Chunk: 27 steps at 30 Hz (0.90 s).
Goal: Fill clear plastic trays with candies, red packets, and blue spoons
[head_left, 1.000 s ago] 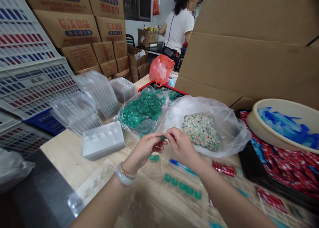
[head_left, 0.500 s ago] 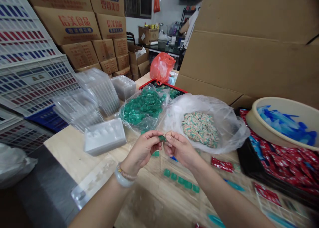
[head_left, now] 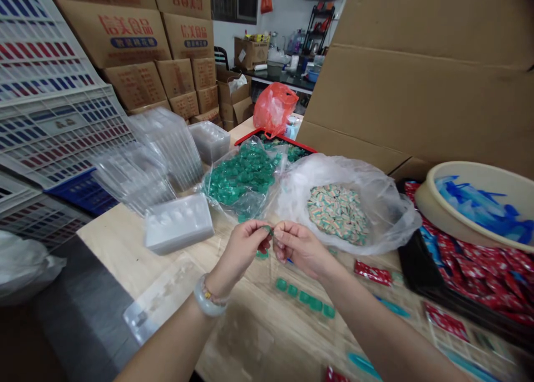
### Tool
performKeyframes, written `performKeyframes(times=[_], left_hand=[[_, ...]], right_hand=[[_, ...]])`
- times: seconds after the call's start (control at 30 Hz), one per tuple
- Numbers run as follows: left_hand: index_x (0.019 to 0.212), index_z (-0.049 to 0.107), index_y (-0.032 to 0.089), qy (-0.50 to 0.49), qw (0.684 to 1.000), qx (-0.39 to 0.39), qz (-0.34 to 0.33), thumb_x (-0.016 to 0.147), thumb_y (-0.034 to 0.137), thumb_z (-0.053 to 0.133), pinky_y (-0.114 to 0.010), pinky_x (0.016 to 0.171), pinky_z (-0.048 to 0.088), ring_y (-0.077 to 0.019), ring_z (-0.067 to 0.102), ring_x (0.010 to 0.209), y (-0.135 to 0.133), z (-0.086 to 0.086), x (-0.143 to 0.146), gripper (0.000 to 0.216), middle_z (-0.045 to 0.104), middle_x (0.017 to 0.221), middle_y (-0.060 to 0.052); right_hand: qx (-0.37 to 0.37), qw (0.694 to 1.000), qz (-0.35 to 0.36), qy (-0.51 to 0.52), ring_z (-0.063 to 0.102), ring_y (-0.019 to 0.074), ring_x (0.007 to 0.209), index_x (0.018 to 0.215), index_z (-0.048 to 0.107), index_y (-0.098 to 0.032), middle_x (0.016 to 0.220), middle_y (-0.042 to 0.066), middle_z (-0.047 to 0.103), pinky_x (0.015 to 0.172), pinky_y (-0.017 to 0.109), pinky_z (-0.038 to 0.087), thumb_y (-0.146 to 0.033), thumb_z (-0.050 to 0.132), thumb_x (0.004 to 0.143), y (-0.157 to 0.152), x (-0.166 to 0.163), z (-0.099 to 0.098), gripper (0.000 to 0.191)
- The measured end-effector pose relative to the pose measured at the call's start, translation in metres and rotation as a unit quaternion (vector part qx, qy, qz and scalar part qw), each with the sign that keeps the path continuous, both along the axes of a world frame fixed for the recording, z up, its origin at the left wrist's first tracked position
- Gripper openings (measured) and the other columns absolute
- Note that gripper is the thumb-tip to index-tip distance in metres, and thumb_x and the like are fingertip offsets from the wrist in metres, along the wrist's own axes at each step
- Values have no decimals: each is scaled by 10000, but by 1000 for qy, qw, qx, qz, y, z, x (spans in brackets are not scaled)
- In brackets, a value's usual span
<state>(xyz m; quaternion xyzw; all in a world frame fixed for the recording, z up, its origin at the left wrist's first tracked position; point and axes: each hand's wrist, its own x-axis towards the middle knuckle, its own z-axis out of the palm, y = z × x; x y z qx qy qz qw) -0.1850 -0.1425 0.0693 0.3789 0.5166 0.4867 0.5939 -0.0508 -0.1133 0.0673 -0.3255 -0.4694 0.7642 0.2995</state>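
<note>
Over the table, my left hand (head_left: pixel 241 249) pinches a small green plastic piece (head_left: pixel 269 230) between thumb and fingers. My right hand (head_left: pixel 301 249) meets it fingertip to fingertip, pinched at the piece's right side; whether it holds anything else is hidden. Below the hands, several square green pieces (head_left: pixel 304 297) lie in a slanting row on the wood. Just beyond them are a clear bag of green pieces (head_left: pixel 240 176) and a translucent bag (head_left: pixel 386 204) of small striped pieces (head_left: pixel 337 212).
Stacked clear plastic trays (head_left: pixel 179 223) stand at the left, near white crates (head_left: pixel 70 129). A cream basin (head_left: pixel 429 196) with blue items sits right, above a black tray of red packets (head_left: pixel 492 273). A cardboard sheet (head_left: pixel 417 93) rises behind; a red bag (head_left: pixel 274 107) stands farther back.
The hands stay together, and the green piece has turned so less of it shows. The view has shifted slightly, and the person in the background is out of sight.
</note>
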Motion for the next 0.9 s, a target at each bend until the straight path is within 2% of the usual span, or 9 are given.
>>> performKeyframes(times=[0.07,0.13,0.27,0.33,0.4,0.5,0.67,0.8,0.9], left_hand=[[688,565,119,32,999,-10,-6,671,228,504,-203,485,375,-79,472,496,1,0,-4,126,525,551,11],[656,556,121,54,998,-21,-25,657,209,491,-201,484,371,-80,477,499,2,0,-8,110,527,550,8],[610,527,124,39,993,-38,-108,654,193,468,-196,471,356,-67,445,469,5,-1,-15,101,501,526,18],[603,517,125,30,989,-38,-141,665,208,480,-194,472,350,-61,434,461,7,-1,-17,110,490,515,22],[605,509,126,16,987,-38,-154,671,230,504,-193,479,349,-59,435,463,7,-1,-19,123,490,518,23],[592,495,128,-18,987,-39,-153,669,232,523,-192,489,353,-57,442,469,4,2,-19,132,490,519,25],[687,564,113,-67,965,-69,-245,677,219,548,-206,558,400,-67,496,526,-12,8,-18,107,555,596,5],[880,559,132,-47,985,-55,-154,712,226,524,-215,582,413,-76,523,562,-15,0,-23,195,561,640,14],[844,543,137,-41,988,-35,-145,753,271,493,-232,588,424,-102,553,604,-13,-10,-30,170,580,708,-16]], right_hand=[[62,996,13,-66,433,79,422,660,431,-181,498,-45,468,419,206,337,-352,545,716,2,2,1,213],[207,964,0,-166,441,93,465,666,440,-182,529,-29,470,457,222,354,-281,489,739,4,4,3,132],[508,784,-23,-356,482,139,614,688,473,-173,661,32,507,573,267,381,-145,391,760,2,5,5,113],[564,715,-25,-412,498,154,644,718,486,-169,697,55,528,593,275,389,-137,356,785,-1,2,4,149],[585,679,-42,-442,508,157,646,736,490,-169,705,61,539,590,266,393,-143,348,798,-2,-2,1,158],[581,670,-73,-456,511,154,635,734,491,-173,698,55,542,578,254,387,-144,354,791,5,-5,-6,151],[493,710,-189,-466,492,143,561,686,492,-172,612,31,530,535,253,358,-169,391,760,49,8,-11,125],[481,752,-206,-400,517,124,560,724,492,-175,594,-1,537,542,239,378,-210,406,759,124,26,1,99],[464,726,-270,-430,535,125,564,795,485,-170,604,3,537,552,246,397,-181,427,732,203,32,19,87]])
